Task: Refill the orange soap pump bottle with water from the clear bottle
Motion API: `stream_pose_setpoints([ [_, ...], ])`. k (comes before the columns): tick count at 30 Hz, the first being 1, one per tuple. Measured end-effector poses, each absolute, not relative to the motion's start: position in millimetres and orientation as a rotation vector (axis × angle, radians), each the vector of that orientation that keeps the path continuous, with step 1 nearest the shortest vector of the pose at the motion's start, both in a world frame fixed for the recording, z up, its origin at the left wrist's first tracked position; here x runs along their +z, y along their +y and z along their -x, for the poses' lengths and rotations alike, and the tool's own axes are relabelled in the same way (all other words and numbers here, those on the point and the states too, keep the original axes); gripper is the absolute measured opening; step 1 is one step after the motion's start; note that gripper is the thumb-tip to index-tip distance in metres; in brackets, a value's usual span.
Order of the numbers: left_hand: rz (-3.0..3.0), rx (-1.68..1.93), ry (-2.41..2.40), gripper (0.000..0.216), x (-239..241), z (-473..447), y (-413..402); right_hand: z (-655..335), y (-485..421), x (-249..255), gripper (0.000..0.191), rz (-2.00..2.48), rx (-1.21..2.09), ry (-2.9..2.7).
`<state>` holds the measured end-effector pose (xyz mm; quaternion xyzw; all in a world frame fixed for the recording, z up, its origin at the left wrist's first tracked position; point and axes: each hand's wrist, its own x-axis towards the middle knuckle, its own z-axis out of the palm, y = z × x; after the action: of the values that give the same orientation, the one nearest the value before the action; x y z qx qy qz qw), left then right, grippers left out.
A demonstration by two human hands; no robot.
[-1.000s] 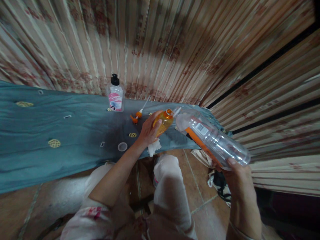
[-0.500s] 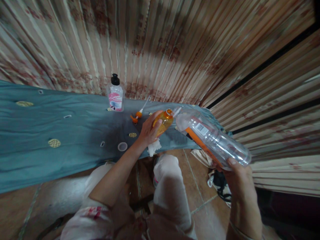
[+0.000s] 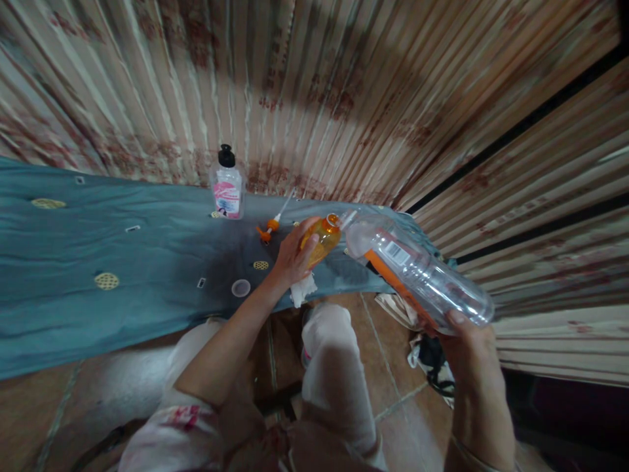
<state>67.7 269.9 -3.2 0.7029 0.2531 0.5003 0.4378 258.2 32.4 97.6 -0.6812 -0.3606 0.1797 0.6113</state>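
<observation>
My left hand (image 3: 293, 257) is wrapped round a small orange see-through bottle (image 3: 324, 241), tilted with its open mouth up and to the right. In my right hand (image 3: 466, 347) is a large clear plastic bottle (image 3: 417, 269) with an orange label and a barcode. I grip it near its base, and it slants down to the left. Its neck meets the orange bottle's mouth or lies just beside it; I cannot tell which. An orange pump top (image 3: 268, 229) with a clear tube lies on the blue cloth, left of the orange bottle.
A clear bottle with a black cap and pink label (image 3: 227, 187) stands on the blue cloth (image 3: 147, 255). Nearer lie a round clear lid (image 3: 240, 288) and white tissue (image 3: 303, 290). A pleated curtain (image 3: 295, 98) hangs behind. Bags (image 3: 432, 360) lie on the tiled floor.
</observation>
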Motion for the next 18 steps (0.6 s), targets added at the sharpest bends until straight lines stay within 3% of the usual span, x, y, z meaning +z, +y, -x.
stream_pose_setpoints([
  [18, -1.769, 1.262, 0.619, 0.06, -1.4, -66.7, 269.5, -257.0, 33.0, 98.5, 0.026, 1.566, 0.405, -0.776],
])
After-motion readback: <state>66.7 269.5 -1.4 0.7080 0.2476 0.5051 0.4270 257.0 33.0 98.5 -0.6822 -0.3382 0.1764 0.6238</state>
